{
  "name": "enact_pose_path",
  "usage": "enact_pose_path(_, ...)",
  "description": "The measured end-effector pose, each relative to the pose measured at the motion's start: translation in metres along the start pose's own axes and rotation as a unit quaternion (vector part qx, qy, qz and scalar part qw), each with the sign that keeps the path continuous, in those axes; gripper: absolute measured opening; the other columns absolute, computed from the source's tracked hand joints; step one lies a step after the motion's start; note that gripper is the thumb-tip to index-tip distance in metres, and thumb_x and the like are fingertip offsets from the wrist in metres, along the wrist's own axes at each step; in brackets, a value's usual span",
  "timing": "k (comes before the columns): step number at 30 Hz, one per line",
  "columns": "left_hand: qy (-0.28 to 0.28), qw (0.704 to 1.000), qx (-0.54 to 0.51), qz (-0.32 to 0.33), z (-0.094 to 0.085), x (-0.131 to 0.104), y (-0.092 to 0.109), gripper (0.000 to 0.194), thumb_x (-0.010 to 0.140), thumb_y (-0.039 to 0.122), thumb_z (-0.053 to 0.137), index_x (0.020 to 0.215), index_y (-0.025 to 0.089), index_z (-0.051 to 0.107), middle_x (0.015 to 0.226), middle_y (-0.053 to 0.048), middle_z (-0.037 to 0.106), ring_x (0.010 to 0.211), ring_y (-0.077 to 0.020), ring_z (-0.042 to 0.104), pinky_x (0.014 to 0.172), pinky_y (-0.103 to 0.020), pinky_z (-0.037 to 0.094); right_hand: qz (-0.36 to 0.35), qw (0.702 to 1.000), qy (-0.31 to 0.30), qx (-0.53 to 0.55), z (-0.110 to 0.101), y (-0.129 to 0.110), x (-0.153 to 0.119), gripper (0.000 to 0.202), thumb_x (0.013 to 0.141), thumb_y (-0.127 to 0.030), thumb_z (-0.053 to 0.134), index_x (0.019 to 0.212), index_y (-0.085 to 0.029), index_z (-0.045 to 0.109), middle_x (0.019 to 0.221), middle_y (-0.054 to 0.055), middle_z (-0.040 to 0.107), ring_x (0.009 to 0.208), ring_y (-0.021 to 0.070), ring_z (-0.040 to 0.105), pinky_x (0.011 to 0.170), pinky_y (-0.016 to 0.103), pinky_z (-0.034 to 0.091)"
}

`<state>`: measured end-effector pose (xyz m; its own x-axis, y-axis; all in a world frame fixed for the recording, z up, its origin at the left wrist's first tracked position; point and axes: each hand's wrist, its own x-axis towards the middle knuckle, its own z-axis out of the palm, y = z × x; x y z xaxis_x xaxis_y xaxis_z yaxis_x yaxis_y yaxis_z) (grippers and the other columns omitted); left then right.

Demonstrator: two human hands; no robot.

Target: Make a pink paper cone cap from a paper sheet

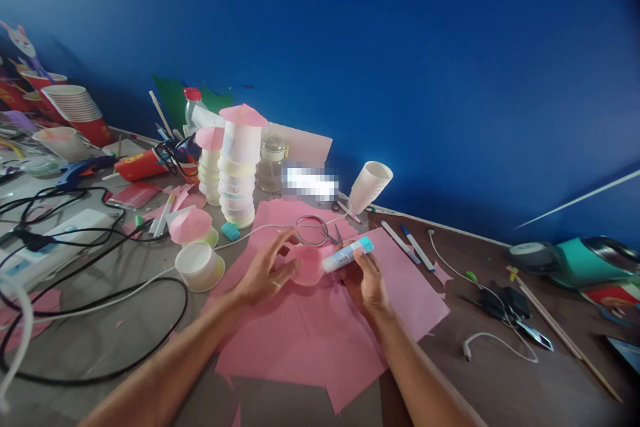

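Note:
A round piece of pink paper point(307, 267) is held at its left edge by my left hand point(271, 265), with the thumb against it and the other fingers raised. My right hand point(369, 283) is closed around a glue stick point(349, 253) with a light blue end. Its white end points left and meets or nearly meets the paper circle's right edge. Beneath both hands lie large pink sheets point(300, 340). Just behind the circle are a metal ring point(311, 230) and scissors point(336, 233), partly hidden. To the left stands a white paper cup point(197, 267).
Stacked-cup towers point(237, 180) with pink cone tops stand behind left. A cup stack point(370, 183) leans near the blue wall. Black cables point(100, 380) and a power strip point(55, 247) cover the left side. Markers point(417, 248), keys point(510, 307) and a teal bottle point(580, 263) lie right.

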<state>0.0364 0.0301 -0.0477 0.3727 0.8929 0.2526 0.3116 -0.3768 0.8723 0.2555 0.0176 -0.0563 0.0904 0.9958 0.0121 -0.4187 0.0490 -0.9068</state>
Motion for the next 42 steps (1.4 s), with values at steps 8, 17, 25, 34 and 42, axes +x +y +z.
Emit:
enact_pose_path(8,0.035,0.994,-0.052,-0.087,0.010,-0.003,-0.011,0.065,0.090,0.026,0.049,0.151,0.022,0.025,0.084,0.002,0.053,0.062,-0.0103,0.047,0.056,-0.022,0.045,0.010,0.998,-0.066,-0.006,0.012,0.004,-0.010,0.031,0.080,-0.050,0.067,0.089,-0.022,0.060,0.082,0.003,0.067,0.055,0.0156,0.059,0.051,0.031,0.050)
enact_pose_path(17,-0.055,0.988,0.141,0.018,0.009,-0.003,-0.012,0.074,0.073,0.005,0.042,0.146,0.019,0.035,0.099,-0.006,0.066,0.085,-0.0194,0.060,0.076,-0.032,0.051,0.012,1.000,-0.002,0.027,0.006,-0.007,-0.009,0.030,0.070,-0.045,0.074,0.082,-0.019,0.065,0.075,0.002,0.066,0.052,0.0131,0.055,0.043,0.024,0.039)
enact_pose_path(25,-0.108,0.982,0.155,0.022,0.010,-0.004,-0.008,0.050,0.087,0.011,0.038,0.137,0.015,0.044,0.064,0.004,0.056,0.054,-0.0124,0.048,0.053,-0.023,0.037,-0.060,0.981,-0.132,-0.126,0.004,-0.003,-0.018,0.022,0.085,-0.044,0.064,0.090,-0.022,0.065,0.083,0.003,0.064,0.063,0.0155,0.053,0.057,0.031,0.045)
enact_pose_path(34,-0.060,0.988,0.129,0.065,0.015,-0.005,-0.019,0.057,0.081,0.008,0.046,0.137,0.020,0.046,0.109,-0.009,0.067,0.089,-0.0196,0.064,0.077,-0.032,0.054,-0.136,0.904,-0.248,-0.320,0.013,-0.009,-0.022,0.007,0.087,-0.028,0.058,0.089,-0.022,0.059,0.079,0.000,0.060,0.069,0.0148,0.054,0.065,0.029,0.046)
enact_pose_path(42,-0.062,0.967,0.207,0.139,0.003,-0.003,-0.005,0.031,0.070,0.003,0.054,0.093,0.018,0.067,0.132,-0.014,0.053,0.126,-0.0304,0.049,0.101,-0.046,0.048,-0.122,0.891,-0.252,-0.357,0.015,-0.009,-0.022,0.005,0.086,-0.025,0.056,0.089,-0.022,0.058,0.079,0.000,0.061,0.068,0.0161,0.057,0.065,0.031,0.049)
